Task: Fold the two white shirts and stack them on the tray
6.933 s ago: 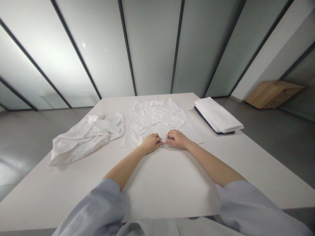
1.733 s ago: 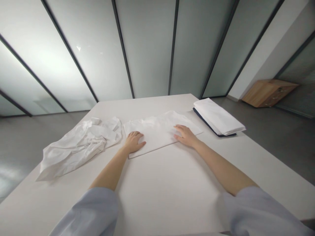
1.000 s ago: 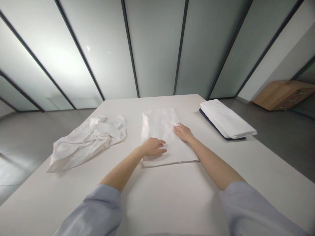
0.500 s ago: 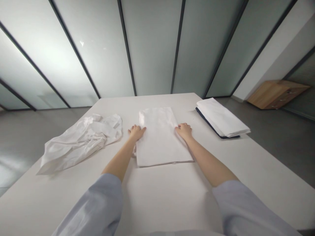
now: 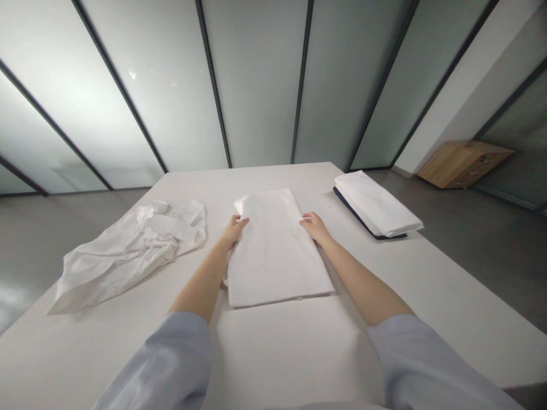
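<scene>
A folded white shirt [image 5: 276, 250] forms a long rectangle in the middle of the white table [image 5: 299, 353]. My left hand [image 5: 234, 229] grips its left edge, fingers tucked under and thumb on top. On the opposite side my right hand [image 5: 315, 226] holds the right edge the same way. The shirt's near end looks slightly raised off the table. Both forearms reach out of light blue sleeves.
A crumpled white garment [image 5: 128, 250] lies at the left of the table. A stack of folded white cloth on a dark piece [image 5: 376, 206] sits at the right. Glass wall panels stand behind; a wooden cabinet [image 5: 464, 162] is on the floor far right.
The spread shirt was folded into a rectangle and turned lengthwise. My hands went from pressing on top to gripping its two sides, and it has come a little nearer.
</scene>
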